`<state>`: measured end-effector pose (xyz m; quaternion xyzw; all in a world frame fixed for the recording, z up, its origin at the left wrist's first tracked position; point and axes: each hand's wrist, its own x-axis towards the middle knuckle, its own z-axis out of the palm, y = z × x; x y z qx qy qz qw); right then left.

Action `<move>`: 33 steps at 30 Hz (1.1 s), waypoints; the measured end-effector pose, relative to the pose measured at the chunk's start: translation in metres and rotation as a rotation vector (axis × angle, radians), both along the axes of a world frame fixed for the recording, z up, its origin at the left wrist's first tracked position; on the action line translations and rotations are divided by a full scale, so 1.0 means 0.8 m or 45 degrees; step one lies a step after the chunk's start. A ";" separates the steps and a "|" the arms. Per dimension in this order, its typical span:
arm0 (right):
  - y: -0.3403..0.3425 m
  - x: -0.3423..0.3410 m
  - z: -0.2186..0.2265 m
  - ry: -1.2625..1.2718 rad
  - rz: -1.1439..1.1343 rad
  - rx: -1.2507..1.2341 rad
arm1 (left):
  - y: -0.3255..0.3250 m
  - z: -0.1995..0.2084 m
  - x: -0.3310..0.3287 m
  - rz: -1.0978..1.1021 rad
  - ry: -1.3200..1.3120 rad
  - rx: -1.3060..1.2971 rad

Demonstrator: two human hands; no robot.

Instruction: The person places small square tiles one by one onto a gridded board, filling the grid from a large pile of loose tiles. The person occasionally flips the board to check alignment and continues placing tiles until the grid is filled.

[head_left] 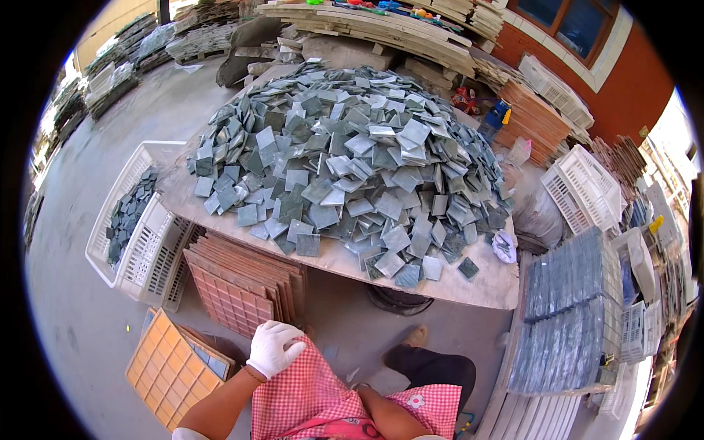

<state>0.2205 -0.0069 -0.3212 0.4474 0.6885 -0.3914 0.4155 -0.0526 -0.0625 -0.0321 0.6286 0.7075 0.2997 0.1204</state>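
Observation:
My left hand (273, 348), in a white glove, is closed on the upper left edge of a red-and-white checked apron (301, 392) and holds the cloth out to the left. My right forearm (392, 416) reaches inward over the apron; its hand is hidden behind the raised cloth. In front of me, a large heap of grey-green square stone tiles (345, 161) covers most of a low table (484, 290). A few loose tiles lie near the table's front edge, among them a dark one (468, 268). Neither hand touches the tiles.
Brown gridded trays (238, 282) lean under the table, with an orange gridded tray (176, 367) nearer me. A white crate (147, 249) of dark stone pieces stands left. Wrapped grey stacks (561, 308) and a white crate (583, 187) are right. A round white object (504, 247) lies at the table's edge.

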 end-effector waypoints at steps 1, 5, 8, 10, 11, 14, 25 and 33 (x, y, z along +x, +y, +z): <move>0.008 0.005 -0.009 -0.015 -0.046 -0.026 | 0.015 0.005 -0.003 -0.015 0.026 -0.035; 0.025 -0.023 -0.017 0.088 0.050 0.106 | 0.002 -0.005 -0.022 0.059 0.152 -0.054; 0.033 -0.056 -0.040 0.110 -0.047 0.132 | 0.000 -0.003 -0.035 0.084 0.123 -0.166; 0.035 -0.088 -0.045 0.158 0.050 0.270 | 0.005 -0.002 -0.046 0.081 0.110 -0.237; 0.038 -0.102 -0.056 0.186 0.170 0.318 | 0.010 0.002 -0.049 0.110 0.087 -0.293; 0.044 -0.129 -0.098 0.370 0.197 0.463 | 0.018 -0.003 -0.062 0.128 0.106 -0.338; 0.051 -0.153 -0.103 0.646 0.191 -0.002 | 0.041 -0.016 -0.077 0.159 0.073 -0.414; 0.031 -0.286 -0.082 0.950 0.307 0.000 | 0.038 -0.011 -0.075 0.164 0.098 -0.406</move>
